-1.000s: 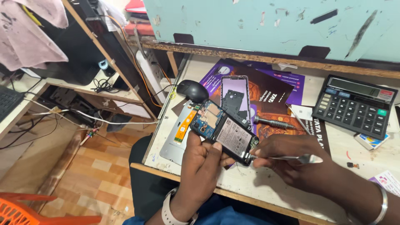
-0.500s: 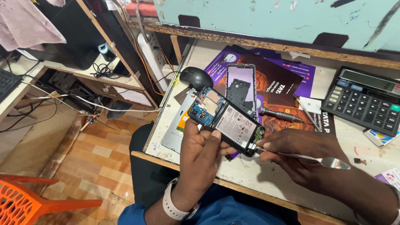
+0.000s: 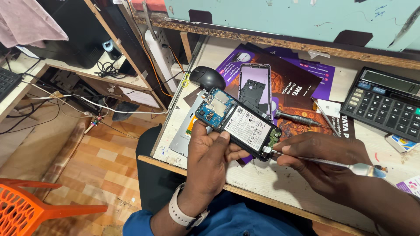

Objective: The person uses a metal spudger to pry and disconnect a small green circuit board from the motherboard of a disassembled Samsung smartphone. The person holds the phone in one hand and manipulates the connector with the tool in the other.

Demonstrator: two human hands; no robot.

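Observation:
My left hand (image 3: pixel 209 158) grips an opened smartphone (image 3: pixel 238 123) from below, its back off so the blue circuit board and the white-labelled battery show. My right hand (image 3: pixel 326 164) pinches a flat metal pry tool (image 3: pixel 345 165), with its tip touching the phone's lower end beside the battery. The phone is held tilted above the front edge of the wooden workbench (image 3: pixel 245 179).
On the bench lie a phone back frame (image 3: pixel 254 89), a screwdriver (image 3: pixel 297 118), a black mouse (image 3: pixel 208 78), a dark calculator (image 3: pixel 387 102) and purple printed sheets (image 3: pixel 306 72). An orange plastic chair (image 3: pixel 26 205) stands on the floor at left, with cables and shelves beyond.
Both hands have drifted slightly up and right in the view with the phone. The tool's tip has stayed at the phone's lower end throughout.

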